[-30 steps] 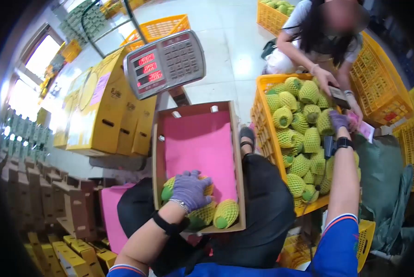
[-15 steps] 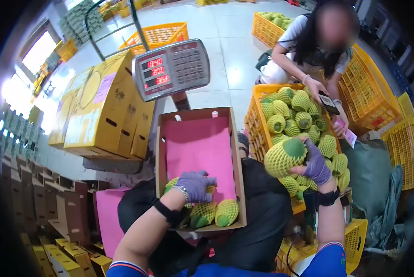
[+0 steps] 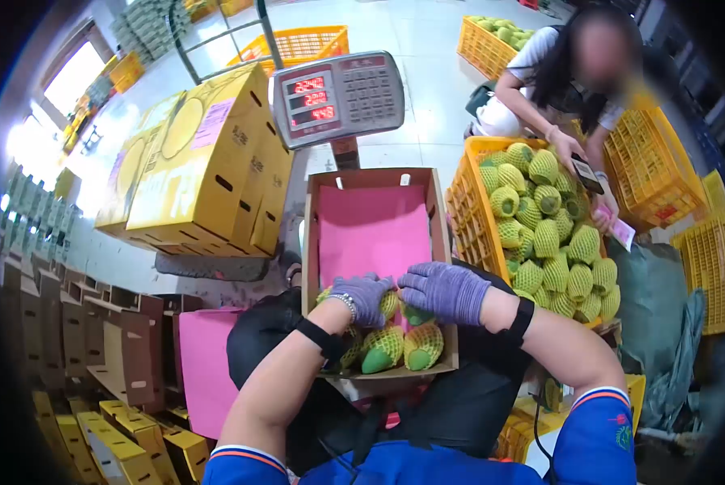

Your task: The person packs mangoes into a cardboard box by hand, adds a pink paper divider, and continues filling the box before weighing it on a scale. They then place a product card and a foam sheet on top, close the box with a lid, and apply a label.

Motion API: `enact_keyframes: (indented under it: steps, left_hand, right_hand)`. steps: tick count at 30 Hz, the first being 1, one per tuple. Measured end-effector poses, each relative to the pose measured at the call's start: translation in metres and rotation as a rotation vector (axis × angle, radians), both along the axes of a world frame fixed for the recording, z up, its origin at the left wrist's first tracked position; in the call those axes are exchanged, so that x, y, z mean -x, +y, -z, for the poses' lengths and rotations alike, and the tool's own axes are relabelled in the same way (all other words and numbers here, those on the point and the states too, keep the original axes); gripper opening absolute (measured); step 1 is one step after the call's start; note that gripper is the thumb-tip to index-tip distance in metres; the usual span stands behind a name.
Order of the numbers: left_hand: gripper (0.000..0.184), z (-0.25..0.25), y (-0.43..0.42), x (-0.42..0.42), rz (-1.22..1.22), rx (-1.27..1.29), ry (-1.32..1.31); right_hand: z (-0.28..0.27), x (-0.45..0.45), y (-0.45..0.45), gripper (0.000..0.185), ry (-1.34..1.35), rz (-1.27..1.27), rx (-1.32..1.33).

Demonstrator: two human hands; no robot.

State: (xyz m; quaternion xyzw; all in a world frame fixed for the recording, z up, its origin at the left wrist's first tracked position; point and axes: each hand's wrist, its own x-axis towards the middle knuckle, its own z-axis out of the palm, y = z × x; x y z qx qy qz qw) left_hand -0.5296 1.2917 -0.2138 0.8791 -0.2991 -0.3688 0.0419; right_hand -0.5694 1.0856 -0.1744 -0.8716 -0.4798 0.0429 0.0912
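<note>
A cardboard box [image 3: 312, 242] lined with pink paper [image 3: 370, 226] stands between my knees. Green mangoes in yellow foam nets lie along its near end; one net-wrapped mango [image 3: 382, 349] and another mango [image 3: 423, 346] show plainly. My left hand [image 3: 362, 297], in a purple glove, curls over a netted mango [image 3: 389, 305] in the box. Beside it, my right hand [image 3: 446, 293], gloved alike, is closed on a mango [image 3: 415, 315] whose green end shows below the fingers. Both palms face down, so the fruit under them is mostly hidden.
Right of the box stands an orange crate [image 3: 469, 190] heaped with netted mangoes. Beyond it a person [image 3: 532, 89] holds a phone [image 3: 586, 174] and pink paper slips. A scale display [image 3: 338, 99] rises behind the box. Yellow cartons [image 3: 209, 170] stand left; folded boxes [image 3: 128, 347] lie lower left.
My right hand has brought a mango from above the crate down into the box, beside my left hand. The view has shifted slightly, and the scale's red digits have changed.
</note>
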Motion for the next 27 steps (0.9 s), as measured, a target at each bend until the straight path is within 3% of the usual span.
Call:
enact_keyframes:
  steps: [2, 4, 9, 10, 11, 12, 13, 14, 16, 18, 20, 21, 22, 24, 25, 27]
  left_hand:
    - [0.088, -0.001, 0.001, 0.007, 0.034, -0.032, 0.001]
    - [0.087, -0.011, -0.005, 0.006, 0.077, -0.058, -0.033]
    - [0.083, -0.011, 0.0, 0.025, 0.069, -0.108, -0.101]
    - [0.081, -0.005, 0.002, 0.025, 0.055, -0.044, -0.144]
    - [0.077, -0.014, 0.0, 0.029, 0.023, -0.025, -0.149]
    - [0.075, -0.008, -0.002, 0.027, 0.019, -0.041, -0.147]
    - [0.073, -0.008, -0.004, 0.027, 0.017, -0.037, -0.145]
    - [0.078, -0.001, -0.001, 0.024, 0.021, -0.011, -0.093]
    - [0.082, -0.009, -0.007, 0.022, 0.061, -0.076, -0.112]
    - [0.091, 0.002, 0.001, 0.02, 0.07, -0.078, -0.114]
    - [0.092, -0.008, -0.001, 0.021, 0.099, -0.066, -0.121]
    - [0.094, -0.012, -0.002, 0.022, 0.1, -0.057, -0.137]
    - [0.094, -0.011, 0.002, 0.023, 0.107, -0.06, -0.133]
    - [0.095, -0.012, 0.005, 0.018, -0.052, 0.272, -0.182]
    - [0.089, -0.018, 0.001, 0.02, -0.144, 0.409, -0.164]
    - [0.087, -0.022, 0.006, 0.023, -0.118, 0.435, -0.185]
  right_hand:
    - [0.006, 0.001, -0.006, 0.045, -0.063, -0.062, 0.072]
    - [0.025, 0.004, 0.001, 0.023, -0.124, -0.033, -0.058]
    - [0.073, 0.012, 0.015, 0.027, 0.018, 0.069, -0.021]
    - [0.093, 0.019, 0.024, 0.031, 0.22, 0.344, -0.197]
    - [0.069, 0.018, 0.028, 0.037, 0.433, 0.399, -0.225]
    - [0.082, 0.016, 0.029, 0.037, 0.424, 0.457, -0.237]
    - [0.1, 0.016, 0.024, 0.037, 0.297, 0.349, -0.253]
    - [0.079, 0.018, 0.019, 0.037, 0.125, 0.199, -0.009]
    - [0.077, 0.032, 0.011, 0.037, -0.164, 0.289, -0.096]
    - [0.009, 0.044, -0.032, 0.041, -0.128, 0.353, -0.154]
    - [-0.007, 0.047, -0.094, 0.041, 0.056, 0.673, -0.405]
    - [-0.027, 0.06, -0.123, 0.037, -0.057, 1.054, -0.344]
    - [0.0, 0.06, -0.169, 0.04, -0.201, 1.308, -0.284]
    - [0.035, 0.053, -0.245, 0.09, -0.001, 1.886, 0.221]
    - [0.044, 0.048, -0.275, 0.102, 0.04, 2.037, 0.242]
    - [0.07, 0.038, -0.306, 0.106, 0.046, 2.1, 0.255]
